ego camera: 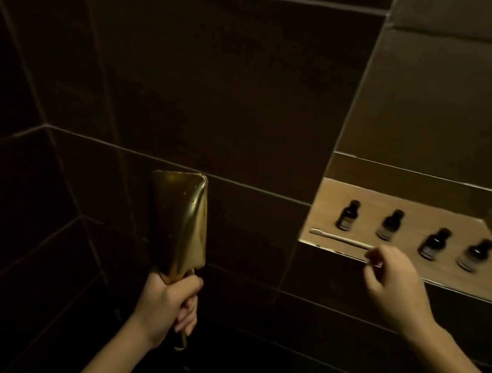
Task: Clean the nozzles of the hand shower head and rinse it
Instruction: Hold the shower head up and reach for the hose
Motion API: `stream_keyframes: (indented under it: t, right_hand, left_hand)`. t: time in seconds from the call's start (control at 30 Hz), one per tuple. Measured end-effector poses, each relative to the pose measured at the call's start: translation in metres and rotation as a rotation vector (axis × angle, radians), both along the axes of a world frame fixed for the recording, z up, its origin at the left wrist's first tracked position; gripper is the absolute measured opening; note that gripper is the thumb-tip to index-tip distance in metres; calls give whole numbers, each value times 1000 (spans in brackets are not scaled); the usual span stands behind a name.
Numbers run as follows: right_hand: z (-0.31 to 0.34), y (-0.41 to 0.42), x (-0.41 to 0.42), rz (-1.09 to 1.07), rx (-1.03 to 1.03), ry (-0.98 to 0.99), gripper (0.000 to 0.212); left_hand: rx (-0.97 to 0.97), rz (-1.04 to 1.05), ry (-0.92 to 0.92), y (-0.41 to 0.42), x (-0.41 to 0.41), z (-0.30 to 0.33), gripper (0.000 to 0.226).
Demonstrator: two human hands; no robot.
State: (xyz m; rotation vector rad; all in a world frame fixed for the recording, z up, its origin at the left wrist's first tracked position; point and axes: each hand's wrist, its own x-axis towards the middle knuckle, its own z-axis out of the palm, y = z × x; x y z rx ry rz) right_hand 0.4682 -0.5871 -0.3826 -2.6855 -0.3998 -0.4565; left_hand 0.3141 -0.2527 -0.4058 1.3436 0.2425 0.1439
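My left hand [169, 305] grips the handle of a gold, rectangular hand shower head [178, 221] and holds it upright at lower centre, its nozzle face turned to the right. A white toothbrush [340, 238] lies on the front of the wall niche shelf [399, 208], bristles to the left. My right hand [395, 283] reaches up to the shelf edge, with thumb and forefinger at the toothbrush's handle end. Whether the fingers have closed on the handle is not clear.
Several small dark bottles [347, 215] stand in a row on the lit niche shelf behind the toothbrush. Dark brown tiled walls [189, 83] surround the shower corner. The lighting is dim.
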Motion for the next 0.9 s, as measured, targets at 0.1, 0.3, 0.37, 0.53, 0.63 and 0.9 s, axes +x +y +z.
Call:
stream_keyframes:
  t: [0.1,0.3,0.37,0.53,0.63,0.9]
  right_hand:
    - [1,-14,21,-28,-122,2,35]
    - [7,-5,49,14,-335,98,47]
    - [5,2,55,0,-358,163,46]
    - [-5,18,61,-51,-230,212,20]
    - [-9,28,54,-52,-243,167,6]
    - [-7,79,-41,-16,286,340,11]
  left_hand:
    - [-13,-75,27,-12,18,-2,39]
    - [20,-193,93,-27,44,-6,46]
    - [29,-198,141,-29,47,-7,53]
    - [46,-190,220,-20,38,-8,52]
    - [79,-113,265,-11,29,-9,43]
    - [307,-131,435,33,6,-1,50]
